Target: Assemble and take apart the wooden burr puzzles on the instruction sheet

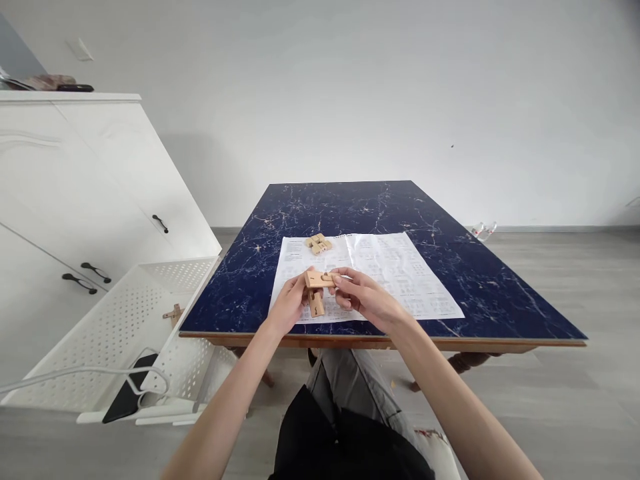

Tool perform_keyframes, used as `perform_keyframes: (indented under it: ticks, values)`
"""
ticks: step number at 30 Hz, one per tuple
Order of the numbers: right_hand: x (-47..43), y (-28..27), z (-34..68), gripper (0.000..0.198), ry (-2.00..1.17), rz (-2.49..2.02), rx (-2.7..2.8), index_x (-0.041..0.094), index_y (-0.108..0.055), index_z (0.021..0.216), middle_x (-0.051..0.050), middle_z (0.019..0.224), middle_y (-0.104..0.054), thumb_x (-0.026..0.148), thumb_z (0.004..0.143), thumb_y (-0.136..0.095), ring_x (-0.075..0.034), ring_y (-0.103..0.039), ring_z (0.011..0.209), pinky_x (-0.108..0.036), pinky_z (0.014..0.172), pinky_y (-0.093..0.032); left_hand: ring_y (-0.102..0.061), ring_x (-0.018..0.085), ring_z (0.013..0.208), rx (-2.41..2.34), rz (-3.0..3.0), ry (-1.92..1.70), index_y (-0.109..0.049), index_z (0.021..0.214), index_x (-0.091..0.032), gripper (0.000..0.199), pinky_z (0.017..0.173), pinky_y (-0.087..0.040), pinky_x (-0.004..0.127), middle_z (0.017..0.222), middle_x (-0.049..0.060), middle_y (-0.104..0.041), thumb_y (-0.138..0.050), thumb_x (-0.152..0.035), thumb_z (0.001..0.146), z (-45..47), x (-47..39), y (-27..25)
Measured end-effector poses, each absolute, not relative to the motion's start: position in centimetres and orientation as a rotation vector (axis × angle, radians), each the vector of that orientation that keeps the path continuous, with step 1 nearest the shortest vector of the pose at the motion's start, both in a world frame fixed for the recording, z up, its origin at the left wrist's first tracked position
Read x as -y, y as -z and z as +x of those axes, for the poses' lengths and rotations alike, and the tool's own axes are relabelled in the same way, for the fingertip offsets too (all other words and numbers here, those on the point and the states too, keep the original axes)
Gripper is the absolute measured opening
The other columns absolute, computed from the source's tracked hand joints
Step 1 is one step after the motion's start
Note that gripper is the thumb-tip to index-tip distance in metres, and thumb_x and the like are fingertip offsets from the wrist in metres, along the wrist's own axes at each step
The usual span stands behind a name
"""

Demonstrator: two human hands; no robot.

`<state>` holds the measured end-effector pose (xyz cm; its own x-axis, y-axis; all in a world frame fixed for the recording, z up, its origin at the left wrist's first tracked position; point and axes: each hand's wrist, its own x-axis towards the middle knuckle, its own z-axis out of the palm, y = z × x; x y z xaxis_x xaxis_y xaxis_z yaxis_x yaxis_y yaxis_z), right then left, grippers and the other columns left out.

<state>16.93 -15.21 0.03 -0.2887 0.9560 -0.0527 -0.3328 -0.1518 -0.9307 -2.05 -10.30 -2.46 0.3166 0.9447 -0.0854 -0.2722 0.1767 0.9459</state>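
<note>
Blue marbled table (pixel 340 207), creased paper (pixel 400 280), oblong wooden blocks (pixel 316 305) pinched by left hand (pixel 289 304) and right hand (pixel 367 297)

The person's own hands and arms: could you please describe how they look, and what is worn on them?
The left hand and right hand show no gloves. The left forearm and right forearm are slender, with no sleeve, watch or bracelet visible. Small markings or rings cannot be judged here.
</note>
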Motion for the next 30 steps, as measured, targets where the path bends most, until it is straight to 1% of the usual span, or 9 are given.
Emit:
perform_keyframes:
  ticks: [5,9,13,15,18,20,24,27,30]
  values:
    - [15.1,1.2,15.9,0.047,-1.709,-0.809,0.998,0.021,-0.063,0.104,0.001,0.081,-0.06,0.057,0.084,-0.086,-0.01,-0.043,0.06,-0.029,0.056,-0.028,-0.058,0.015,0.065,-0.788,1.016,-0.971,-0.073,0.084,-0.015,0.057,0.061,-0.043,0.025,0.071,0.003,-0.068,-0.087,-0.07,0.074,-2.1,10.5,2.2]
    - [15.0,2.1,15.3,0.052,-1.67,-0.855,1.002,0.021,-0.059,0.104,0.005,0.073,-0.058,0.059,0.08,-0.087,-0.009,-0.042,0.056,-0.027,0.054,-0.028,-0.063,0.016,0.067,-0.739,0.963,-0.943,-0.07,0.086,-0.017,0.049,0.066,-0.049,0.026,0.078,0.003,-0.071,-0.088,-0.062,0.078,-1.9,10.5,2.0]
    - [15.0,2.4,14.8,0.054,-1.665,-0.872,1.019,0.023,-0.057,0.101,0.007,0.068,-0.057,0.06,0.077,-0.089,-0.009,-0.044,0.053,-0.026,0.053,-0.03,-0.062,0.015,0.063,-0.684,0.875,-0.891,-0.071,0.086,-0.016,0.046,0.064,-0.052,0.028,0.079,0.003,-0.069,-0.083,-0.06,0.085,-1.9,10.2,1.8]
    - [15.0,2.3,14.6,0.053,-1.667,-0.873,1.027,0.023,-0.056,0.101,0.008,0.067,-0.058,0.06,0.078,-0.087,-0.01,-0.045,0.053,-0.027,0.054,-0.032,-0.064,0.016,0.067,-0.666,0.838,-0.886,-0.074,0.092,-0.015,0.041,0.066,-0.054,0.028,0.085,0.005,-0.071,-0.081,-0.055,0.088,-2.1,10.1,1.8]
    - [15.1,2.0,14.2,0.053,-1.66,-0.846,1.027,0.024,-0.056,0.104,0.008,0.064,-0.057,0.059,0.079,-0.087,-0.011,-0.047,0.053,-0.027,0.054,-0.032,-0.069,0.019,0.078,-0.653,0.791,-0.906,-0.077,0.098,-0.014,0.033,0.072,-0.057,0.03,0.096,0.008,-0.074,-0.081,-0.046,0.091,-2.3,10.2,1.6]
    - [15.2,1.8,13.9,0.053,-1.638,-0.808,1.023,0.025,-0.057,0.105,0.008,0.065,-0.057,0.059,0.078,-0.088,-0.01,-0.046,0.052,-0.027,0.053,-0.031,-0.07,0.019,0.078,-0.649,0.761,-0.921,-0.077,0.098,-0.014,0.031,0.074,-0.058,0.031,0.094,0.008,-0.074,-0.081,-0.045,0.092,-2.4,10.3,1.4]
    - [15.4,1.4,13.9,0.049,-1.596,-0.754,1.071,0.026,-0.057,0.106,0.007,0.071,-0.061,0.059,0.083,-0.085,-0.008,-0.043,0.051,-0.027,0.053,-0.027,-0.066,0.016,0.069,-0.638,0.71,-0.933,-0.076,0.095,-0.015,0.03,0.066,-0.058,0.03,0.087,0.005,-0.07,-0.079,-0.044,0.093,-2.0,10.4,0.7]
    - [15.8,1.2,14.5,0.045,-1.62,-0.733,1.1,0.025,-0.057,0.105,0.007,0.069,-0.058,0.057,0.086,-0.084,-0.007,-0.038,0.05,-0.027,0.054,-0.022,-0.068,0.016,0.075,-0.642,0.695,-0.953,-0.074,0.089,-0.015,0.027,0.07,-0.06,0.029,0.089,0.005,-0.069,-0.081,-0.041,0.093,-1.7,10.6,0.2]
    - [16.2,0.9,15.3,0.042,-1.657,-0.722,1.088,0.024,-0.056,0.103,0.008,0.069,-0.055,0.054,0.089,-0.083,-0.006,-0.032,0.049,-0.028,0.054,-0.018,-0.069,0.016,0.08,-0.657,0.701,-0.963,-0.074,0.088,-0.016,0.026,0.076,-0.06,0.029,0.091,0.005,-0.07,-0.081,-0.041,0.093,-1.2,10.9,0.0]
